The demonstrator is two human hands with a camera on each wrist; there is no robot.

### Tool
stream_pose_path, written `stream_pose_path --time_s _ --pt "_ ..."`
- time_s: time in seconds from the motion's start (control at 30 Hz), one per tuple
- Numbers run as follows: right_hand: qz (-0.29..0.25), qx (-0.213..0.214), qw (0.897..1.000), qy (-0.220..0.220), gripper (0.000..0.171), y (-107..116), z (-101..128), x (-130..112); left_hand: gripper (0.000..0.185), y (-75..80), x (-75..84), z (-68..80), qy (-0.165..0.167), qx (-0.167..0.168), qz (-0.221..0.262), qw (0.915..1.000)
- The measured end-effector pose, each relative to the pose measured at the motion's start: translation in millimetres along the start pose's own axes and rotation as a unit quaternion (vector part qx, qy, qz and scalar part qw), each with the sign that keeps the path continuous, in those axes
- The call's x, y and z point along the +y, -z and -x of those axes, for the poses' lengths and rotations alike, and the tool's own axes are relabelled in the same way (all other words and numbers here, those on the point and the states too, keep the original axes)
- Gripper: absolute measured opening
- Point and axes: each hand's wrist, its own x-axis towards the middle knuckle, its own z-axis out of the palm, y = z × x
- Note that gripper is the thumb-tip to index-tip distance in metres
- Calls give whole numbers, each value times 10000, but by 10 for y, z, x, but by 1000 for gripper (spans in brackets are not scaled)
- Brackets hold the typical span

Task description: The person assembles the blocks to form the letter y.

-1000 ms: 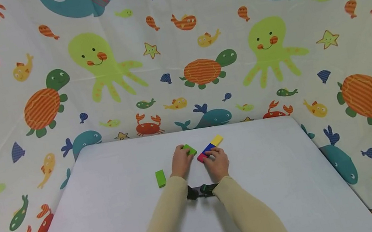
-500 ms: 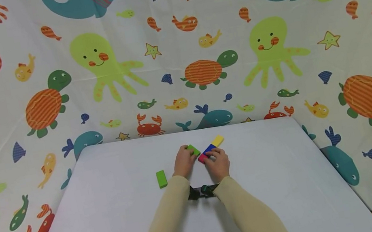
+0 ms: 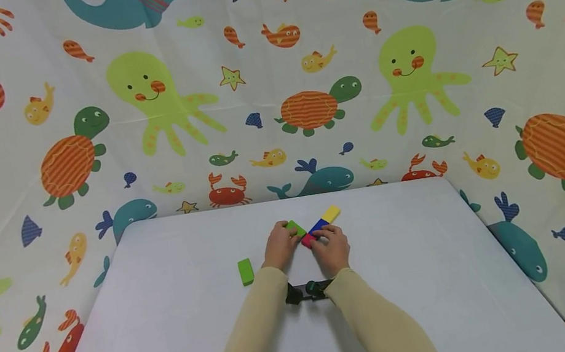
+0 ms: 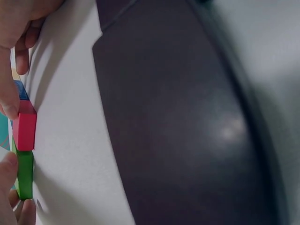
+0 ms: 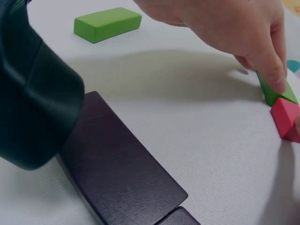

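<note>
My left hand (image 3: 279,247) pinches a green block (image 3: 295,228) between thumb and fingers, its near end touching the red block (image 3: 308,239). My right hand (image 3: 331,248) holds the red block, thumb on its near side; its other fingers lie over the joint with the blue block (image 3: 318,226) and partly cover it. Beyond the blue block, a yellow block (image 3: 330,214) continues the same slanted row. In the left wrist view, the green block (image 4: 25,174) and red block (image 4: 26,129) meet at their ends.
A second green block (image 3: 245,272) lies apart, left of my left forearm. Between my wrists sits a dark flat object (image 3: 310,291) with black and dark green parts. The white table (image 3: 172,319) reaches back to a patterned sea-animal cloth (image 3: 257,161).
My left hand has slid the green block right and slightly toward me until it touches the red block. The right hand has stayed nearly in place on the row.
</note>
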Motion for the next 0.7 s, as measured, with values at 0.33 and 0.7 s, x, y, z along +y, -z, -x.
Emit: stream_pose_path --time_s 0.33,0.7 --pt "-9 -30 10000 -68 25 7 14 -30 24 -26 -12 0 94 9 -12 10000" --pt "24 -2 9999 -127 25 -8 4 -26 24 -35 -12 12 -55 146 -70 9999"
